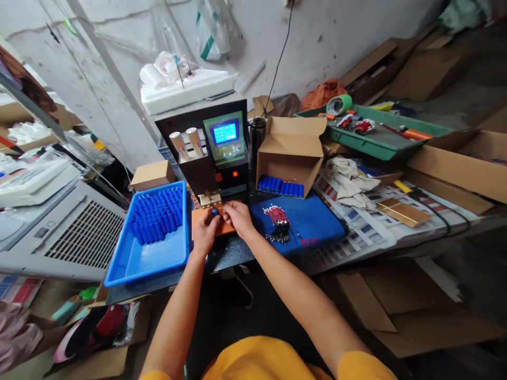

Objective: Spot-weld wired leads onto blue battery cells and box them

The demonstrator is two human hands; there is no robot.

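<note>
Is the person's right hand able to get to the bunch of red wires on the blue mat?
Probably yes. The right hand rests beside the bunch of red wires on the blue mat, and nothing stands between them. The wires lie bare on top, so the way looks free.

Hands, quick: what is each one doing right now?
Left hand: closed on a small blue cell at the welder.
Right hand: fingers pinched beside it; contents unclear.

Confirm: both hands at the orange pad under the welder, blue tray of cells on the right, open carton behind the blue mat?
Tray side is wrong. The head view shows the blue tray on the left of the hands, not the right. The rest holds.
</note>
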